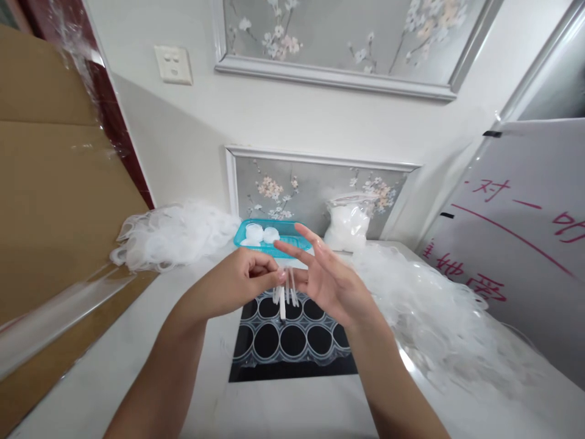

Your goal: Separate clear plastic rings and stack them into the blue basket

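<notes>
My left hand (244,277) is closed in a pinch, with a narrow white stick (282,305) pointing down from its fingertips. Facing it, my right hand (331,283) has its index and middle fingers stretched out and apart. Several thin translucent strips (293,289) hang between the two hands, by the lower fingers of my right hand; whether they loop over a finger is too small to tell. Below both hands lies a black mat (292,372) under a clear plastic sheet with rows of round openings (266,340).
Behind my hands a blue tray (299,250) holds round white pieces (255,232). A clear bag of white material (347,222) stands by the wall. Translucent rings are heaped at left (178,235) and right (439,311). Cardboard (55,183) borders the left, a written-on board (521,231) the right.
</notes>
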Motion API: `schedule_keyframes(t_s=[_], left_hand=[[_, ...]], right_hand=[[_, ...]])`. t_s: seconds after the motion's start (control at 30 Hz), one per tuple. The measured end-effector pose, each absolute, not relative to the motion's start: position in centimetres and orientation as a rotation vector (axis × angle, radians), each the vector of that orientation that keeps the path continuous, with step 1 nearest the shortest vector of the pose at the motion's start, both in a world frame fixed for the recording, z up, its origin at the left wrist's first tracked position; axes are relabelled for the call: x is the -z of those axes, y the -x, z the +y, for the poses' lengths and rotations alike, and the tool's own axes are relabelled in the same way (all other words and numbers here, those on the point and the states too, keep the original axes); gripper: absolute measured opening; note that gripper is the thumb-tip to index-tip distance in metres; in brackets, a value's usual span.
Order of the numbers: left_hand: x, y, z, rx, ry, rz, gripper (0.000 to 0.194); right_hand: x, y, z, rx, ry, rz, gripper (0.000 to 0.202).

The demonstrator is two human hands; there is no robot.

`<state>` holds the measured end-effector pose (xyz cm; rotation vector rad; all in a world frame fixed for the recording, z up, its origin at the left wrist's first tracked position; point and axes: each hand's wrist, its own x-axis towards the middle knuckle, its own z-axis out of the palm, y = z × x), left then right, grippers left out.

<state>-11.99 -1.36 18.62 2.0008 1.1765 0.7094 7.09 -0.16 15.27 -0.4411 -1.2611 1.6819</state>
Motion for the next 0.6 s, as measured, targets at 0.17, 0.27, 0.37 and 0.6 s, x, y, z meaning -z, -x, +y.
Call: schedule_keyframes(t_s=[0.17,0.27,0.37,0.6], left_hand=[[-18.7,12.2,-1.4,-0.682,-1.977,1.154,0.030],[-19.0,12.2,-1.5,-0.766,-1.986,1.157,0.029],[-19.4,12.1,-1.7,-0.816,-1.987,1.188,0.034],[-19.5,11.7,-1.3,-0.794,-1.903,1.130,0.051]], right_hand=[[-15.1,-6.6,-0.4,-1.669,0.343,-1.291,0.073],[-14.9,-6.6,-0.6,-1.652,0.279,-1.304,0.079],[-14.9,-6.7,-0.8,-1.612,0.272,-1.343,0.089],[-15.1,-6.4,-1.4,-1.463,0.208,-1.477,0.097]])
